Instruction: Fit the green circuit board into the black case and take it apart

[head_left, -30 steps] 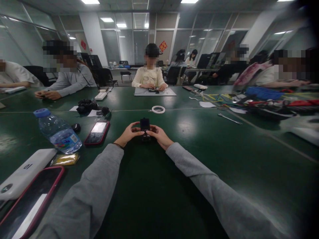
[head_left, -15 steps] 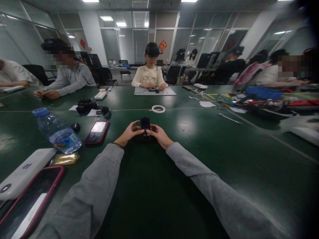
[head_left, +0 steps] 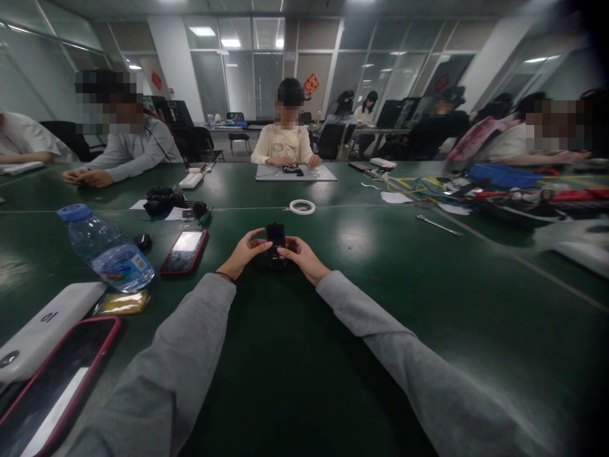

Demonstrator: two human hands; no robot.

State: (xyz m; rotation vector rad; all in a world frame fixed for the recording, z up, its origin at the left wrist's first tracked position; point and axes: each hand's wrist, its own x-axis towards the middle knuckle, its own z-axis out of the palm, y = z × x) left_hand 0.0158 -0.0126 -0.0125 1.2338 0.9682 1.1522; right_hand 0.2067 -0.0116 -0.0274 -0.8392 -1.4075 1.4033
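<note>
A small black device point(head_left: 276, 235) with a dark screen stands in the middle, held between my two hands above the green table point(head_left: 304, 355). My left hand point(head_left: 245, 252) grips its left side, with the thumb on its front near the middle. On the right side, my right hand point(head_left: 304, 257) holds it, the thumb resting on the front a little lower. The fingers behind the device are partly hidden. Beyond it lies a white ring-shaped roll point(head_left: 302, 207).
On the left are a water bottle point(head_left: 109, 254), a red-edged phone point(head_left: 184, 251), a white case point(head_left: 52, 324), a larger phone point(head_left: 61, 381) and black cables point(head_left: 164, 201). A wrench point(head_left: 438, 225) and a wire pile point(head_left: 504, 184) lie right. People sit around.
My left thumb has moved up and slightly left on the front of the device. My right hand has stayed nearly where it was. The view has shifted very slightly.
</note>
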